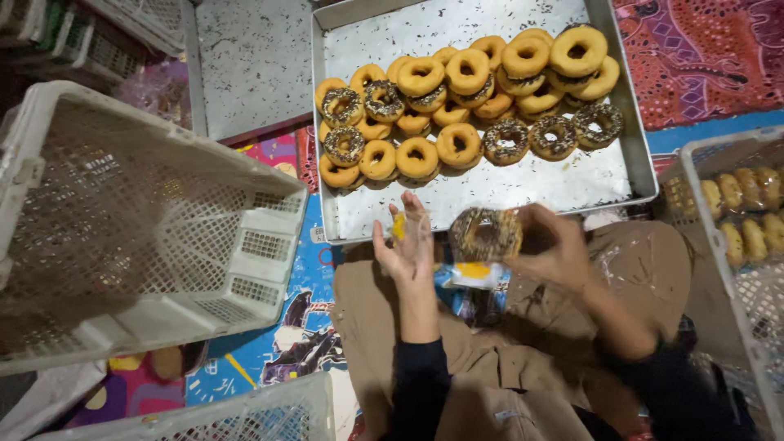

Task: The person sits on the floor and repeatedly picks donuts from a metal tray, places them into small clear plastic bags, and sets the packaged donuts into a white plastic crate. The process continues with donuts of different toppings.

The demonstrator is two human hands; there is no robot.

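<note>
The right hand (555,245) grasps a round ring doughnut topped with dark chocolate and pale sprinkles (487,234), fingers curled around its right side, holding it up just above the lap and close to the near edge of the large rectangular metal tray (490,196). The left hand (411,245) is released, palm up and fingers spread, just left of the doughnut; a clear plastic wrapper with a yellow patch (472,273) hangs between the two hands, and whether the left fingers touch it I cannot tell. Both hands are slightly blurred.

On the tray lies a heap of golden-brown glazed ring doughnuts (469,82), some plain, some with chocolate and sprinkles, stacked in two layers across the far half, while the near part of the tray is bare metal. The tray rests on a brightly patterned floor mat (278,327). To the left stands a big white plastic mesh crate (139,229), tilted open towards the camera. At the right edge another white mesh crate (694,180) holds rows of wrapped doughnuts (743,212). The person sits cross-legged in tan trousers (490,376) with dark sleeves
</note>
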